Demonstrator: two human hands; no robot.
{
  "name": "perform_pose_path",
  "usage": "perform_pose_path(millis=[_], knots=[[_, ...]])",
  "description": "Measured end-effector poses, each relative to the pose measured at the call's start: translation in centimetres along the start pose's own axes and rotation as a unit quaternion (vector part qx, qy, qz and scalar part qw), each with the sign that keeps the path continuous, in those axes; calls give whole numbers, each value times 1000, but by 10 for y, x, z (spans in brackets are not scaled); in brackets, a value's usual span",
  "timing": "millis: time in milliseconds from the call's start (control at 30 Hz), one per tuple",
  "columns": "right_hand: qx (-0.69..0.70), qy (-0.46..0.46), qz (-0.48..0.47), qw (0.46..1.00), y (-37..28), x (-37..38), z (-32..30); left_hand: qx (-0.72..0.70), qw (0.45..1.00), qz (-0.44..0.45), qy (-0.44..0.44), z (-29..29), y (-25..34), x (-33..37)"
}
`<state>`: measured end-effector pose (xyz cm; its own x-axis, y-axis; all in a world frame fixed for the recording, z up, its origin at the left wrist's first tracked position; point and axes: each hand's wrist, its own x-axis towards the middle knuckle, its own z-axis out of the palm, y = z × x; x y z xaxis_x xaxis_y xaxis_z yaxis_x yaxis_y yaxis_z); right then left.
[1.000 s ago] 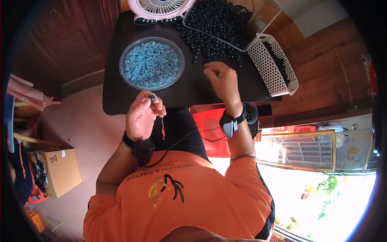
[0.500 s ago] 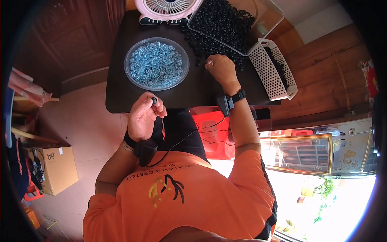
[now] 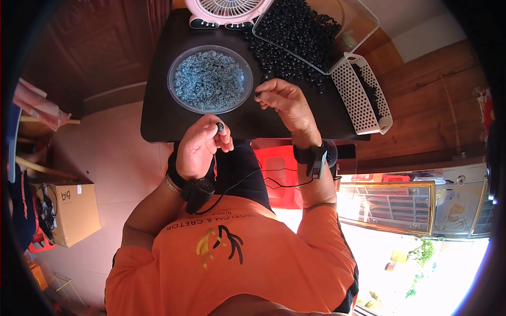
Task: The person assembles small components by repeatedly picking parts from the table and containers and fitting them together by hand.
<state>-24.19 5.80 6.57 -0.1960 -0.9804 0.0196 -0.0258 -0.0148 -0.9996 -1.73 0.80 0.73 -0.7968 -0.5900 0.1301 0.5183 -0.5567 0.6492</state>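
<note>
In front of my body, near the table's close edge, my left hand (image 3: 197,148) is closed with a small black ring-shaped piece (image 3: 220,127) between thumb and fingers. To its right, above the table, my right hand (image 3: 288,107) pinches another small black piece (image 3: 258,95) at its fingertips. A round clear bowl (image 3: 172,87) filled with light-blue translucent rings (image 3: 209,80) stands beyond my left hand. Behind my right hand spreads a pile of small black ring-shaped pieces (image 3: 295,37), partly seen through a clear tipped box (image 3: 363,45).
A white perforated basket (image 3: 350,102) holding dark pieces stands at the right of the dark table (image 3: 158,118). A pink fan (image 3: 229,16) is at the far edge. A red stool (image 3: 276,168) is beneath the table, and a cardboard box (image 3: 79,216) sits on the floor at left.
My right hand has drawn back from the black pile toward my left hand, now with a black piece at its fingertips. My left hand has shifted slightly right and up, still gripping its piece.
</note>
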Motion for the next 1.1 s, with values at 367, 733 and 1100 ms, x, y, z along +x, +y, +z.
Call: perform_pose_path(millis=[367,733,1100], knots=[[107,-36,34,993,3,-12,45,5,1000,-9,11,0,3,-4],[11,-66,15,998,5,-12,57,-3,1000,-3,15,-1,7,-3],[164,-4,-27,986,16,-12,83,0,999,19,29,3,4,-6]])
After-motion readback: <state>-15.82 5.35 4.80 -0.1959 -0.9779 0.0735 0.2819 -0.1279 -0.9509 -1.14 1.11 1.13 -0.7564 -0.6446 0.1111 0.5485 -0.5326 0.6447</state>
